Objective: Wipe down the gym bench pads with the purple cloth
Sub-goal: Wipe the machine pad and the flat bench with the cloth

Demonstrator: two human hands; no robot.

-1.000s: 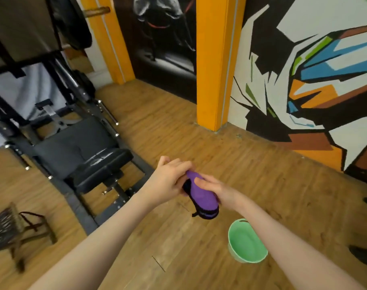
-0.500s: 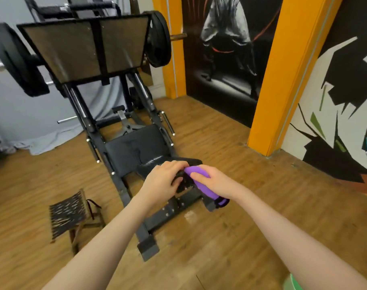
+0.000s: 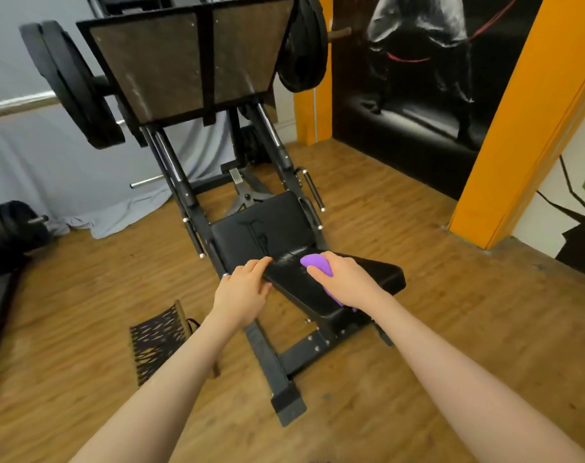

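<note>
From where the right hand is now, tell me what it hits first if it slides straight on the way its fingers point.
The right hand, holding the cloth, points up-left along the seat pad. It would probably meet the back pad first, where the two pads join, though depth is unclear.

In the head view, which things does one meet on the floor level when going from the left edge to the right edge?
Black weight plates → woven stool → left hand → purple cloth under the right hand, on the near bench pad → orange pillar.
</note>
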